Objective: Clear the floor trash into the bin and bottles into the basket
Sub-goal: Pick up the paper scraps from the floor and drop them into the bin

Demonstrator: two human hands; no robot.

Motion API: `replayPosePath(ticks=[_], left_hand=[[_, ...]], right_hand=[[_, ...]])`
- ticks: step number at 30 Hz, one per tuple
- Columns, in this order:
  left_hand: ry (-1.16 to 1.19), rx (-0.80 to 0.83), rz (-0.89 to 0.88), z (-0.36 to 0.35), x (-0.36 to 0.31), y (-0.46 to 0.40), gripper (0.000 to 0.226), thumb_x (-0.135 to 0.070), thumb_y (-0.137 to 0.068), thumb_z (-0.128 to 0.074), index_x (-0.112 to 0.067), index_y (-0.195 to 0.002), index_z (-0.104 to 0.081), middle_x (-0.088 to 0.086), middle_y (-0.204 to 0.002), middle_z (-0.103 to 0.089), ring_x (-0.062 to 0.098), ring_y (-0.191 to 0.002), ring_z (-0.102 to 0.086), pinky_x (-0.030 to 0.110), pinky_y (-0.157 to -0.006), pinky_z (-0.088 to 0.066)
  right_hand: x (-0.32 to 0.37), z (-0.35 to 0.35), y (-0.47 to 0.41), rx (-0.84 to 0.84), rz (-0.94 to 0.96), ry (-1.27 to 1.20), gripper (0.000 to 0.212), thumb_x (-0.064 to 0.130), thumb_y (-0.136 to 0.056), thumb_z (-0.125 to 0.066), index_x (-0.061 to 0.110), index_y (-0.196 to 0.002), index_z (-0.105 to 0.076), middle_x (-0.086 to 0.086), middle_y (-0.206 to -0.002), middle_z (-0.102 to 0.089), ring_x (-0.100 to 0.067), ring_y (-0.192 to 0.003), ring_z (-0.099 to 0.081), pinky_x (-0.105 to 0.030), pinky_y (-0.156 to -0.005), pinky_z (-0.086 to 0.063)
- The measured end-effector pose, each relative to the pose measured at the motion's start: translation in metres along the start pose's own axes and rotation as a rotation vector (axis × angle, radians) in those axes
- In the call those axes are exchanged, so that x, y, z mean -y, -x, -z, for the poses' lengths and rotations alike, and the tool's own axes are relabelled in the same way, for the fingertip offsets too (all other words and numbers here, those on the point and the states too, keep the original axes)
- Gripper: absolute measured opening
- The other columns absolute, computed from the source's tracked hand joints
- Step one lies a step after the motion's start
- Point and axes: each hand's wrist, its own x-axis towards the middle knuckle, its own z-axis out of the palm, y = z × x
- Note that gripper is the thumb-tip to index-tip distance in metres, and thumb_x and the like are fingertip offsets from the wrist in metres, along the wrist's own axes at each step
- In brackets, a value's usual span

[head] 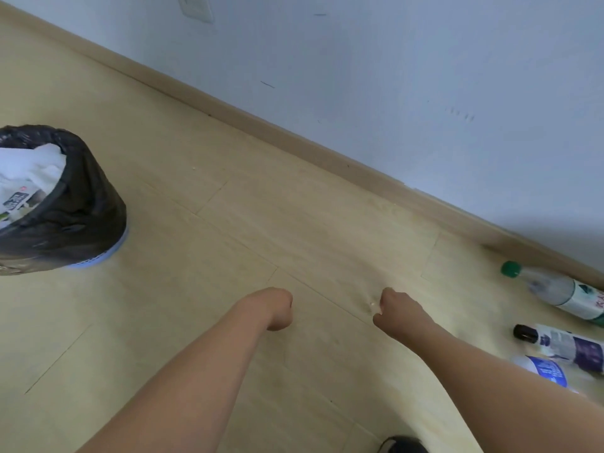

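Both arms are stretched out over the pale wood-look floor (228, 158), hands hanging side by side in the middle of the view. The left hand (276, 308) is curled into a loose fist with nothing visible in it. The right hand (397, 310) is also curled, and there's a tiny white speck right at its fingertips, but it's too small and blurry to say whether it's pinched or just lying on the floor, so I can't tell if that hand holds anything.

The bin (62, 217) sits far left, lined with a black bag, already stuffed with white paper and wrappers (29, 178).

Over on the right near the baseboard (294, 135) three bottles lie on their sides: a clear green-capped bottle (552, 291) farthest back, a black-capped bottle (562, 346) with a dark label just nearer, and a blue-labelled bottle (545, 371) nearest, partly hidden behind the right forearm. All well apart from both hands.

A dark shoe tip (403, 445) pokes in at the bottom edge.
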Motion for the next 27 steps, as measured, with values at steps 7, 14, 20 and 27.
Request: replayPosePath(ticks=[7, 14, 20, 27], left_hand=[[0.021, -0.014, -0.013, 0.003, 0.003, -0.012, 0.035, -0.011, -0.092, -0.040, -0.013, -0.122, -0.057, 0.008, -0.127, -0.058, 0.026, -0.115, -0.055, 0.033, -0.093, -0.045], [0.051, -0.039, -0.014, 0.007, 0.022, -0.022, 0.034, -0.015, -0.094, -0.039, -0.014, -0.122, -0.058, 0.008, -0.128, -0.058, 0.026, -0.115, -0.055, 0.031, -0.092, -0.044], [0.075, -0.056, 0.005, 0.013, 0.050, -0.032, 0.033, -0.017, -0.095, -0.037, -0.015, -0.120, -0.059, 0.009, -0.127, -0.059, 0.027, -0.114, -0.056, 0.032, -0.091, -0.043], [0.087, -0.063, 0.001, 0.017, 0.070, -0.044, 0.032, -0.018, -0.094, -0.038, -0.015, -0.117, -0.060, 0.008, -0.127, -0.059, 0.027, -0.114, -0.055, 0.032, -0.093, -0.044]], right_hand=[[0.010, -0.005, -0.012, -0.078, 0.027, -0.016, 0.015, 0.025, -0.093, -0.045, 0.012, -0.087, -0.041, -0.010, -0.099, -0.057, -0.028, -0.082, -0.051, -0.030, -0.067, -0.037], [0.017, -0.005, -0.024, -0.038, -0.040, -0.008, 0.025, 0.009, -0.091, -0.039, 0.015, -0.067, -0.035, -0.004, -0.081, -0.047, -0.027, -0.078, -0.050, -0.031, -0.065, -0.037], [0.016, -0.004, -0.032, -0.015, -0.082, -0.117, 0.017, 0.016, -0.089, -0.043, 0.012, -0.073, -0.044, -0.004, -0.078, -0.052, -0.025, -0.076, -0.055, -0.030, -0.059, -0.040], [-0.011, -0.003, -0.029, 0.010, -0.052, -0.569, 0.010, 0.009, -0.081, -0.054, 0.005, -0.075, -0.061, -0.009, -0.063, -0.068, -0.018, -0.054, -0.057, -0.031, -0.055, -0.047]])
